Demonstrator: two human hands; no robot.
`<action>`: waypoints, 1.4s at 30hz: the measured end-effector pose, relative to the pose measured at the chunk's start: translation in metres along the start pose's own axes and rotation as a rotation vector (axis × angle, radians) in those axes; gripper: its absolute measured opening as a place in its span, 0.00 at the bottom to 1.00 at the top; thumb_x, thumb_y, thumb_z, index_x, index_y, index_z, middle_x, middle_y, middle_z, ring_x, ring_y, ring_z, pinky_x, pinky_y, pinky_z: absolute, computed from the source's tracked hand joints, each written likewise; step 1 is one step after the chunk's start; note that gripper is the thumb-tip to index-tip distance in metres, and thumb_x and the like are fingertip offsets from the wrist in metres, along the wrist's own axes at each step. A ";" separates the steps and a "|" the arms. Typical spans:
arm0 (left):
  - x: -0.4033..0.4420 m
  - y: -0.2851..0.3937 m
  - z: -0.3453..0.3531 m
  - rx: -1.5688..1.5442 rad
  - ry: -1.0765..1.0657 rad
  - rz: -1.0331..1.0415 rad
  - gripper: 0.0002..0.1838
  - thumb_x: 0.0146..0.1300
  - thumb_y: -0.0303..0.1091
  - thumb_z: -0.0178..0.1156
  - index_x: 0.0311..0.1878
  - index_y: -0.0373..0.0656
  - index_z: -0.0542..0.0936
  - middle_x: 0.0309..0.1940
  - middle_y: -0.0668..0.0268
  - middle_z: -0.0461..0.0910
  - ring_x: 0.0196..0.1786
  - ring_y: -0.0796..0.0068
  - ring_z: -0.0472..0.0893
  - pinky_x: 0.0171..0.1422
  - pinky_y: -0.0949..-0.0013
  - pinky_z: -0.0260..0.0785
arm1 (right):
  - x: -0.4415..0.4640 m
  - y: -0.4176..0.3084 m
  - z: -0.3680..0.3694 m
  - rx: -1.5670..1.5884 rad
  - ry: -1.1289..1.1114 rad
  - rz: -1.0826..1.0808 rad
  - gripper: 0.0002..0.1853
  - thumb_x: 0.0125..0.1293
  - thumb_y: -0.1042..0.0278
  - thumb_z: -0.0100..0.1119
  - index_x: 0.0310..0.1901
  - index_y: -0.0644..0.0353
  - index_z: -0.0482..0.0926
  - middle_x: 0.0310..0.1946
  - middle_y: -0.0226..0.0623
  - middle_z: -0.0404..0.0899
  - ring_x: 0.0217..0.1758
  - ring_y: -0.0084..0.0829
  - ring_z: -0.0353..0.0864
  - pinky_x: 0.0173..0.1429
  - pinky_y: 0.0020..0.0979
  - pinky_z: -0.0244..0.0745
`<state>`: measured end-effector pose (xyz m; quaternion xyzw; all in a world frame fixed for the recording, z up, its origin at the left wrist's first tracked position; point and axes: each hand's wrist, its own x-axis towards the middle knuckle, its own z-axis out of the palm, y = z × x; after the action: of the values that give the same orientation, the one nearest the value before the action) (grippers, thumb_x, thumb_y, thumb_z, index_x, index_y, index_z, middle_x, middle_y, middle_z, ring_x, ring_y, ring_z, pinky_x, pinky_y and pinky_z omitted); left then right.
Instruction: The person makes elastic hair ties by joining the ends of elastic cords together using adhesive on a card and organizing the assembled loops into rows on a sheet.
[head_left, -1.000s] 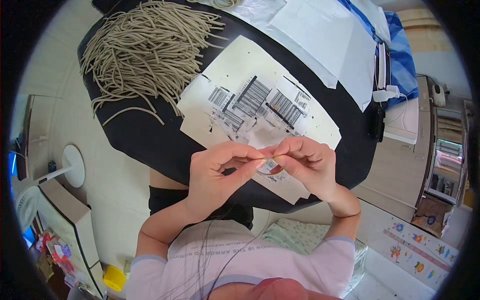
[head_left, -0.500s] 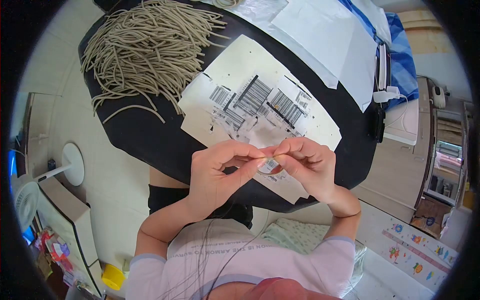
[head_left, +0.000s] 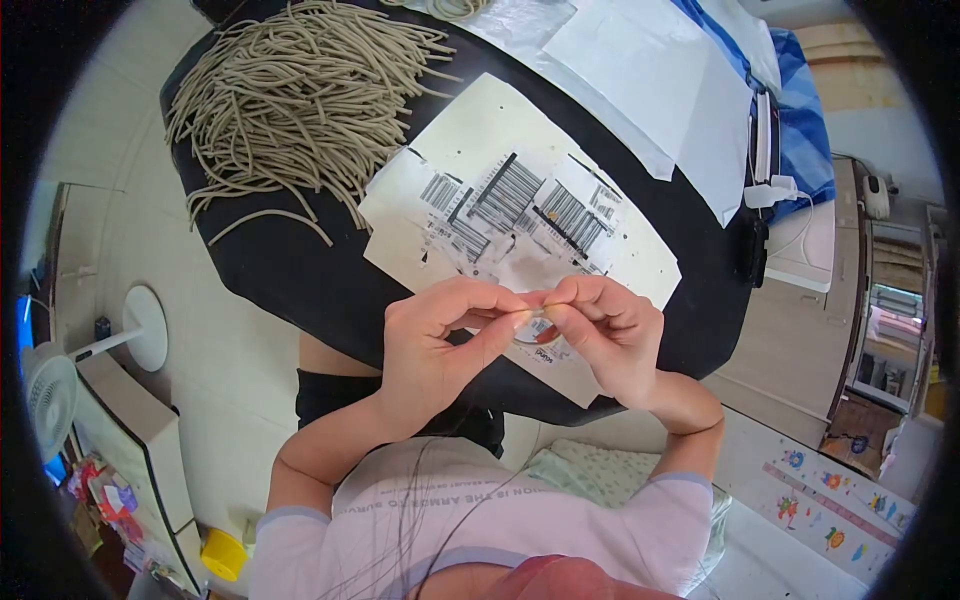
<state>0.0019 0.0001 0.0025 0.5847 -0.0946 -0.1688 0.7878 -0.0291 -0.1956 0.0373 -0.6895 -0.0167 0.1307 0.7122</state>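
Cord heap (head_left: 290,105) far left, white sheets (head_left: 640,75) far right. Left hand (head_left: 435,335) and right hand (head_left: 612,335) pinch a thin piece (head_left: 537,311), mostly finger-hidden, over near part of card (head_left: 480,120). Black table (head_left: 275,275); pale floor (head_left: 230,400), fan (head_left: 52,397) at left.

Pale floor (head_left: 235,410), beige cabinet (head_left: 785,350)

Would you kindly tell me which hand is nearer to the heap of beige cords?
Left. The left hand is below and to the right of the heap of beige cords in the picture; the right hand is farther right.
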 end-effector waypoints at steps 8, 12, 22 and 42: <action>-0.002 0.000 -0.001 -0.049 -0.007 -0.019 0.07 0.63 0.19 0.64 0.44 0.32 0.82 0.41 0.61 0.84 0.42 0.75 0.85 0.49 0.74 0.79 | -0.001 0.002 0.007 -0.034 0.017 -0.109 0.09 0.73 0.80 0.52 0.52 0.70 0.74 0.52 0.44 0.82 0.51 0.25 0.82 0.53 0.28 0.83; -0.001 -0.001 -0.002 -0.179 -0.049 0.000 0.08 0.64 0.19 0.62 0.46 0.33 0.79 0.43 0.63 0.82 0.46 0.76 0.83 0.53 0.75 0.77 | -0.002 -0.003 0.004 -0.368 0.022 -0.174 0.10 0.71 0.79 0.55 0.52 0.68 0.75 0.51 0.46 0.84 0.50 0.28 0.85 0.51 0.28 0.82; 0.009 0.012 -0.019 -0.644 -0.249 -0.053 0.07 0.68 0.32 0.64 0.43 0.42 0.78 0.42 0.72 0.71 0.39 0.86 0.68 0.42 0.78 0.61 | 0.042 -0.042 0.004 -0.135 -0.087 -0.067 0.08 0.68 0.78 0.61 0.47 0.65 0.81 0.41 0.33 0.84 0.48 0.23 0.82 0.55 0.27 0.75; 0.017 0.067 -0.125 0.787 0.199 0.315 0.15 0.51 0.17 0.68 0.42 0.41 0.85 0.39 0.65 0.76 0.40 0.72 0.77 0.40 0.73 0.69 | 0.221 -0.065 -0.076 -0.284 0.340 0.003 0.12 0.62 0.62 0.67 0.41 0.62 0.85 0.28 0.22 0.76 0.30 0.14 0.70 0.35 0.21 0.64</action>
<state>0.0713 0.1227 0.0281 0.8324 -0.1634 0.0594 0.5262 0.2099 -0.2244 0.0634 -0.7951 0.0862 0.0100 0.6002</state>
